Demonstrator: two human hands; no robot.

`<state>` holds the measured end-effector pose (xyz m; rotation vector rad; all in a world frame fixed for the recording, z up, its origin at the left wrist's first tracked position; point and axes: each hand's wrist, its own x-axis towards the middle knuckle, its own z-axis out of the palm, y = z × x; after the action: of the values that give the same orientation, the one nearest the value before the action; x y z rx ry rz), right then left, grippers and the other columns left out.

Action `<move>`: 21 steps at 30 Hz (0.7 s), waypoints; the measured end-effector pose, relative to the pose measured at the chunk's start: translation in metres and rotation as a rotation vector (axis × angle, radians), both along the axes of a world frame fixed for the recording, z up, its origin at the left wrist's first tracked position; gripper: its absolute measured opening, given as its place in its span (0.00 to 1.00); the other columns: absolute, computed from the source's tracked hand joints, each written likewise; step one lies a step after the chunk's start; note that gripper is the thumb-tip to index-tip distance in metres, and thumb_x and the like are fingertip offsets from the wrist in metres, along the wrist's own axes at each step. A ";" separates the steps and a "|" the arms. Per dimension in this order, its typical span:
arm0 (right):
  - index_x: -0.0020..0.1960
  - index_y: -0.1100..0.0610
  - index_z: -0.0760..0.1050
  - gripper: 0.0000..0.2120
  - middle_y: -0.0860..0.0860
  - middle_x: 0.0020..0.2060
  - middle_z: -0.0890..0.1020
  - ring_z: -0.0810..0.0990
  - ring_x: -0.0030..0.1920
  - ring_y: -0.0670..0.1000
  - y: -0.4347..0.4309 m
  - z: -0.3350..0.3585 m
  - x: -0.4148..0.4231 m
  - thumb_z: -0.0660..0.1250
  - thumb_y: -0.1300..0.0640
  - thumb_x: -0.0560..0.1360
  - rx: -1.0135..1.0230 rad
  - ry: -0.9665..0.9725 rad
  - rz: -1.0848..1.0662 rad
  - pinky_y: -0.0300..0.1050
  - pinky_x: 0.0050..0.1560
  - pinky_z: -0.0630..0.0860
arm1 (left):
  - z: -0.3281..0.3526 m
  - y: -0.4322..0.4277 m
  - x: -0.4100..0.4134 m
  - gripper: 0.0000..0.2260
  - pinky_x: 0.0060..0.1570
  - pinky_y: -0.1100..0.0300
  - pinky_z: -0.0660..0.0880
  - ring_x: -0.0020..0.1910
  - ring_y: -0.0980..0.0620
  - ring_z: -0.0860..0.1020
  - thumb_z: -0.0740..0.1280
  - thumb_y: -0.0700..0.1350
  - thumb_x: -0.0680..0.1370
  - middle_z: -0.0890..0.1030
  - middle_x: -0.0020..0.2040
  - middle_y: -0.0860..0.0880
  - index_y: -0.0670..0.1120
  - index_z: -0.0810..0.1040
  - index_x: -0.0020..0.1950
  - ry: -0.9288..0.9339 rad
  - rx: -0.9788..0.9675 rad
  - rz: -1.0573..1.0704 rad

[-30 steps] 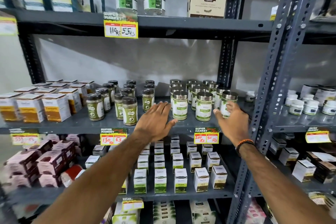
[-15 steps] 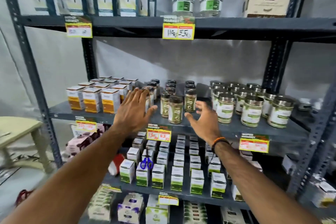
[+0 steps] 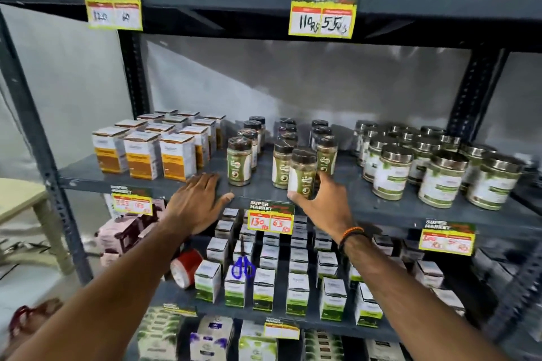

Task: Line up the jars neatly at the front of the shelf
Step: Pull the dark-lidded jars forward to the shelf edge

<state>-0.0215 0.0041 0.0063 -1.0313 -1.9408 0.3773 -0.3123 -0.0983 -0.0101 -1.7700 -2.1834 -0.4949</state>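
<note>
Right hand (image 3: pixel 321 205) wraps a cylindrical brown-lidded jar (image 3: pixel 302 173) at the grey metal shelf (image 3: pixel 381 208) front lip. Matching jars (image 3: pixel 239 161) left of and behind it. Left hand (image 3: pixel 199 202) flat, fingers spread, empty, beside orange cartons (image 3: pixel 143 155).

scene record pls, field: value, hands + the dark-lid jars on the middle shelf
left hand: open, palm down on the front edge of the middle shelf, holding nothing
right hand: around the front dark-lid jar
held jar: upright, nearest the front edge of its group
other dark-lid jars: three rows running back, fronts uneven
steel-lid jars: grouped to the right, untouched
orange boxes: left of the jars
price tag: reads 130 and 65, below the jars
</note>
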 end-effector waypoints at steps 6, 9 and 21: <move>0.57 0.51 0.79 0.27 0.43 0.46 0.86 0.84 0.43 0.41 0.014 0.005 0.008 0.82 0.39 0.66 -0.029 -0.007 -0.097 0.35 0.46 0.81 | -0.005 0.004 -0.005 0.40 0.73 0.44 0.67 0.74 0.42 0.71 0.42 0.72 0.80 0.73 0.76 0.43 0.45 0.68 0.78 0.071 0.007 -0.017; 0.60 0.54 0.79 0.31 0.47 0.49 0.87 0.86 0.46 0.48 0.025 0.008 0.015 0.82 0.37 0.65 -0.039 -0.052 -0.168 0.46 0.49 0.84 | -0.006 0.003 -0.005 0.39 0.74 0.44 0.65 0.75 0.42 0.70 0.42 0.71 0.81 0.72 0.76 0.43 0.45 0.67 0.78 0.083 0.000 -0.014; 0.58 0.56 0.82 0.29 0.51 0.49 0.88 0.86 0.47 0.52 0.037 0.014 0.025 0.82 0.38 0.66 -0.071 -0.173 -0.245 0.48 0.47 0.83 | -0.006 0.003 -0.003 0.39 0.75 0.45 0.63 0.76 0.43 0.69 0.43 0.71 0.81 0.72 0.77 0.43 0.45 0.67 0.78 0.076 0.006 0.002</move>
<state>0.0030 0.0406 0.0205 -1.3694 -1.9338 0.2261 -0.3154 -0.0955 -0.0162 -1.7541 -2.1302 -0.4259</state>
